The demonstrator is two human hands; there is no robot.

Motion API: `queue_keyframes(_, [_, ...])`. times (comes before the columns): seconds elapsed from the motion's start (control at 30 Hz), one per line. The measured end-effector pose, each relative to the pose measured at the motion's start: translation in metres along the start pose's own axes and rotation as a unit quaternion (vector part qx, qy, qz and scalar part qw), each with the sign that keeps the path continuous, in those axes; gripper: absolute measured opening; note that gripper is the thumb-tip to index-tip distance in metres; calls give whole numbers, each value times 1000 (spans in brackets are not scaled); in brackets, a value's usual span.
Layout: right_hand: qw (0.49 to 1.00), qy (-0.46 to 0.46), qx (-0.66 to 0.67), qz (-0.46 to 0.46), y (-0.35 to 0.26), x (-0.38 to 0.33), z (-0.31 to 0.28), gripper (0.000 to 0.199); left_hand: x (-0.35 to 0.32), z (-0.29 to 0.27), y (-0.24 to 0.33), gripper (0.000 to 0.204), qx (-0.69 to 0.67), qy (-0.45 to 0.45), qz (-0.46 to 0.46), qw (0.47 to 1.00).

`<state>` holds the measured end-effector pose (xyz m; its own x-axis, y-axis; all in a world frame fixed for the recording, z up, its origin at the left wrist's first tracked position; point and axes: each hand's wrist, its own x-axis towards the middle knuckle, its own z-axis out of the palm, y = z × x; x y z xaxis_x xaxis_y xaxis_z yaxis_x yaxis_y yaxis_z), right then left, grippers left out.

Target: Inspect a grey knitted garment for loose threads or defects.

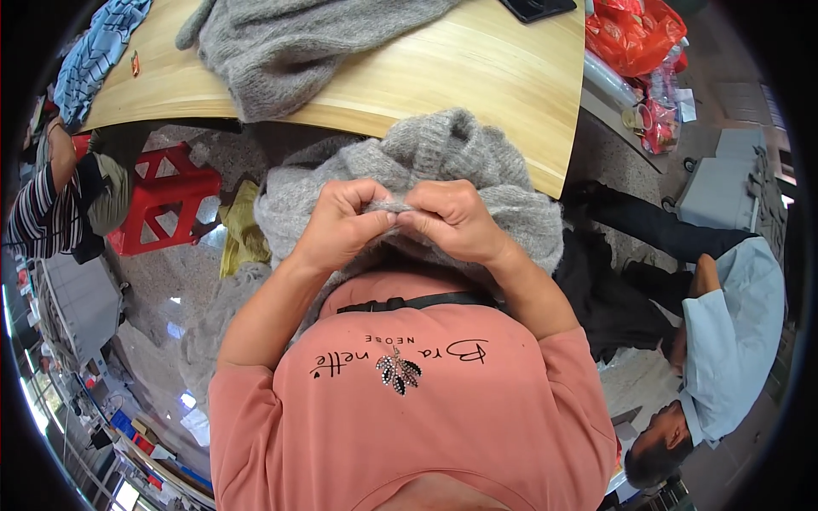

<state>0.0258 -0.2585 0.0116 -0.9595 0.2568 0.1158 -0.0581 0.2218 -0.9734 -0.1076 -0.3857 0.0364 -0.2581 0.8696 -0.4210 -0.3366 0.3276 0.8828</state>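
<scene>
Both hands meet at the centre of the frame, each grip clenched on the same fold of a fuzzy grey knitted garment (443, 162). Left hand (341, 226) has its fingers curled tight, thumb and fingertips pinching the knit edge; right hand (456, 221) mirrors it, knuckles up, pinching the same edge so that the two sets of fingertips touch. That garment is soft, thick and woolly, bunched in a rounded heap that spills from the near edge of the counter (486, 77) down toward the person's chest.

At the bottom of the frame is the person's salmon-pink shirt (409, 426), smooth cloth with a small beaded leaf ornament at its middle.

Across the top, the counter is pale wood with a curved edge. On it, at upper centre, lies a second grey knitted piece (290, 43), spread loosely. A blue patterned cloth (98, 51) lies at the upper left.

Below the counter at left stands a red plastic stool (162, 209) on a speckled floor. Red plastic bags (635, 34) sit at the upper right; their contents cannot be made out. Another person in a pale blue shirt (737, 332) bends at the right edge.
</scene>
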Motion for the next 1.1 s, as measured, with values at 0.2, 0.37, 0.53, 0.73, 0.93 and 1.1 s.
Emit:
queue_keyframes(0.2, [997, 79, -22, -14, -9, -4, -14, 12, 10, 4, -8, 5, -154, 20, -22, 988])
queue_keyframes(0.37, [983, 7, -184, 20, 2, -33, -56, 16, 11, -33, 32, 20, -269, 1, 88, 959])
queue_keyframes(0.53, [973, 205, -102, -1, -17, -48, -55, 28, 11, -2, 65, 26, -310, -22, 129, 942])
queue_keyframes(0.73, [928, 230, -286, -63, -28, -59, -84, 35, 20, 50, 80, 11, -183, -81, 156, 967])
queue_keyframes(0.93, [915, 323, -176, -169, -19, -73, -62, 26, 32, 60, 41, 6, -151, 31, 49, 987])
queue_keyframes(1.1, [893, 278, -269, -231, -36, -67, -45, 28, 31, 81, 32, 6, -69, -5, 7, 998])
